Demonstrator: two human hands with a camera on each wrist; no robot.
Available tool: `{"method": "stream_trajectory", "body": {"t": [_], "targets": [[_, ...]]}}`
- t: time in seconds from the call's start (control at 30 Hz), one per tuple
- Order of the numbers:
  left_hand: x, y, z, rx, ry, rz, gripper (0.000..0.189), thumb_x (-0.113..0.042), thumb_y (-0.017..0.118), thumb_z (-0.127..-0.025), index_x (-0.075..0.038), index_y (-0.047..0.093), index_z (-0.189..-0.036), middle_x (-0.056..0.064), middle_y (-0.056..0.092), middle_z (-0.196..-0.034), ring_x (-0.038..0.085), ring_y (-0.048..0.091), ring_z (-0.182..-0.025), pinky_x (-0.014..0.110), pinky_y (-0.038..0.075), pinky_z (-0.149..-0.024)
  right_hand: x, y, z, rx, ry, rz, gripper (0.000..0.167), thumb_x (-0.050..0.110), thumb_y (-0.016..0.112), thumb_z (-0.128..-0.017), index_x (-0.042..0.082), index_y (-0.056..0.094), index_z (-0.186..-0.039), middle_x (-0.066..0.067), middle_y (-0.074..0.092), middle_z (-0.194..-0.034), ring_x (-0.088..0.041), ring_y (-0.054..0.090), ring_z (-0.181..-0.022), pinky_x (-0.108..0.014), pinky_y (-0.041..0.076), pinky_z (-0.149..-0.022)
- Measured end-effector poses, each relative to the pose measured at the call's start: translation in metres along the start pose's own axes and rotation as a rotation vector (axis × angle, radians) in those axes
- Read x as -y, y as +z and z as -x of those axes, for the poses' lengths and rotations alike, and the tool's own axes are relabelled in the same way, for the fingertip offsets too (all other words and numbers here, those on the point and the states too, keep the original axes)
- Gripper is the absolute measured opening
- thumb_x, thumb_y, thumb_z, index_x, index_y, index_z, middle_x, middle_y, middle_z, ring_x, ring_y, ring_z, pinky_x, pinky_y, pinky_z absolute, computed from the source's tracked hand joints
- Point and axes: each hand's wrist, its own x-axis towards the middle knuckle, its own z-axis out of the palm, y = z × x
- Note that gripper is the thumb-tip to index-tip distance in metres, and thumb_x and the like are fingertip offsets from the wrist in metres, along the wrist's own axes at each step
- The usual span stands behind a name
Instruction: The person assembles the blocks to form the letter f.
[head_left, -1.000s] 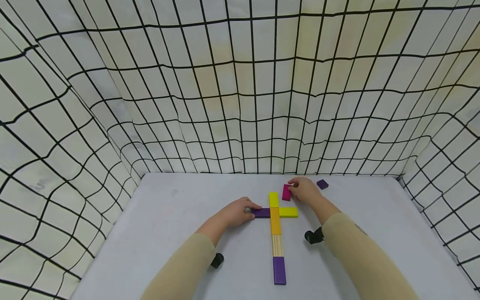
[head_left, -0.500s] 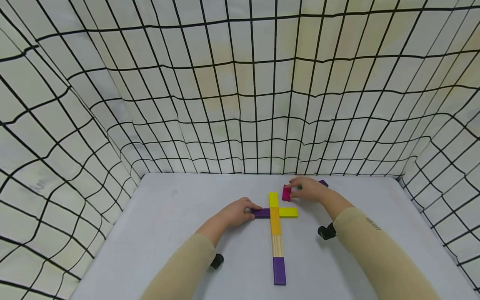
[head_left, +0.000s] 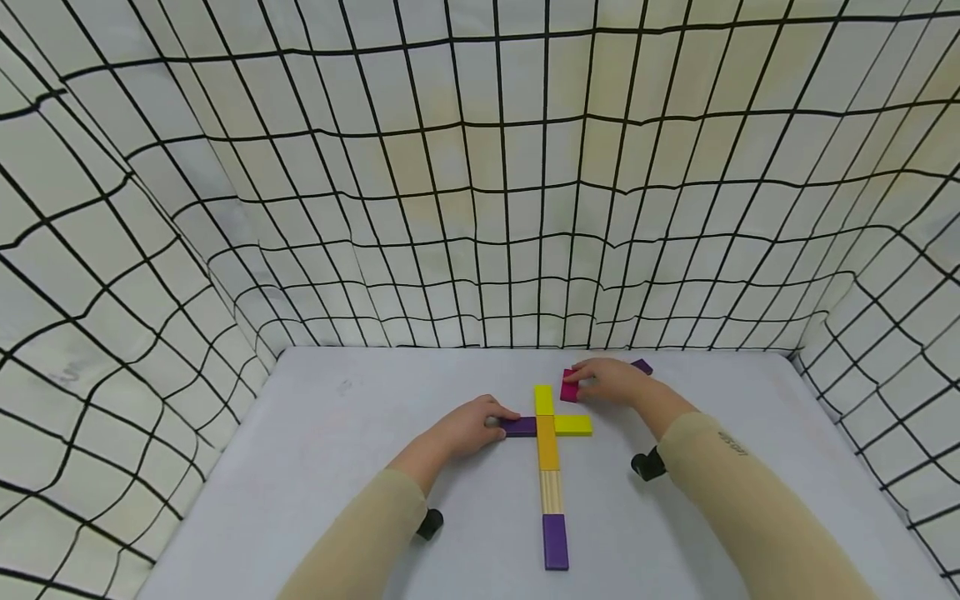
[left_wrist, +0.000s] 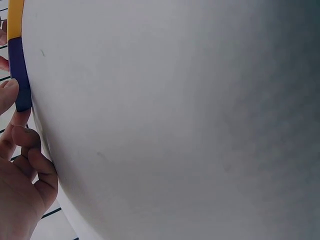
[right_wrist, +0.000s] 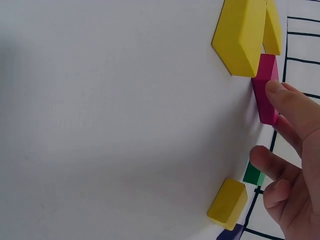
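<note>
In the head view, my left hand (head_left: 467, 427) pinches the left end of a purple block (head_left: 519, 427), whose other end meets an orange block (head_left: 547, 443). The left wrist view shows the thumb on one side of that purple block (left_wrist: 18, 62) and a finger at its end. My right hand (head_left: 613, 382) pinches a magenta block (head_left: 568, 390) between thumb and fingers, behind a yellow block (head_left: 573, 426). In the right wrist view the thumb lies on the magenta block (right_wrist: 265, 90), close to a large yellow block (right_wrist: 241, 40).
Another yellow block (head_left: 543, 400) stands behind the orange one. A ridged, pale wooden piece (head_left: 551, 492) and a purple block (head_left: 555, 542) continue the row toward me. Past the right hand lie a green block (right_wrist: 254, 173), a small yellow block (right_wrist: 228, 203) and a dark purple block (head_left: 642, 366).
My right wrist and forearm have swung to the right, and that hand covers more of the dark purple block behind it. The left hand keeps its hold on the purple block.
</note>
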Motion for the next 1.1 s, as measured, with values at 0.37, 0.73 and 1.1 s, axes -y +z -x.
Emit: {"method": "stream_trajectory", "body": {"t": [0.37,0.73,1.1], "targets": [[0.001,0.000,0.000,0.002,0.008,-0.003,0.033,-0.021,0.066,-0.096,-0.031,0.069,-0.127,-0.007,0.058,-0.118,0.017,0.055,-0.115,0.040,0.042,-0.106,0.009,0.005,-0.007,-0.082,0.111,0.012,0.040,0.033,0.073,-0.091,0.023,0.069,-0.129,-0.008,0.060,-0.134,-0.030,0.053,-0.122,-0.051,0.042,-0.105],[0.002,-0.001,0.000,0.014,0.017,-0.015,0.033,-0.021,0.065,-0.096,-0.031,0.069,-0.128,-0.007,0.058,-0.117,0.016,0.055,-0.113,0.040,0.043,-0.106,0.014,0.009,-0.018,-0.130,0.163,-0.043,0.040,0.033,0.072,-0.092,0.023,0.067,-0.131,-0.009,0.059,-0.134,-0.030,0.050,-0.123,-0.050,0.040,-0.106],[0.003,0.000,-0.002,0.020,0.015,-0.023,0.033,-0.023,0.065,-0.097,-0.032,0.068,-0.128,-0.006,0.058,-0.118,0.015,0.055,-0.111,0.040,0.043,-0.106,0.026,0.015,-0.025,-0.170,0.189,-0.075,0.040,0.034,0.071,-0.093,0.022,0.068,-0.130,-0.009,0.060,-0.132,-0.030,0.052,-0.120,-0.048,0.041,-0.106]]}}
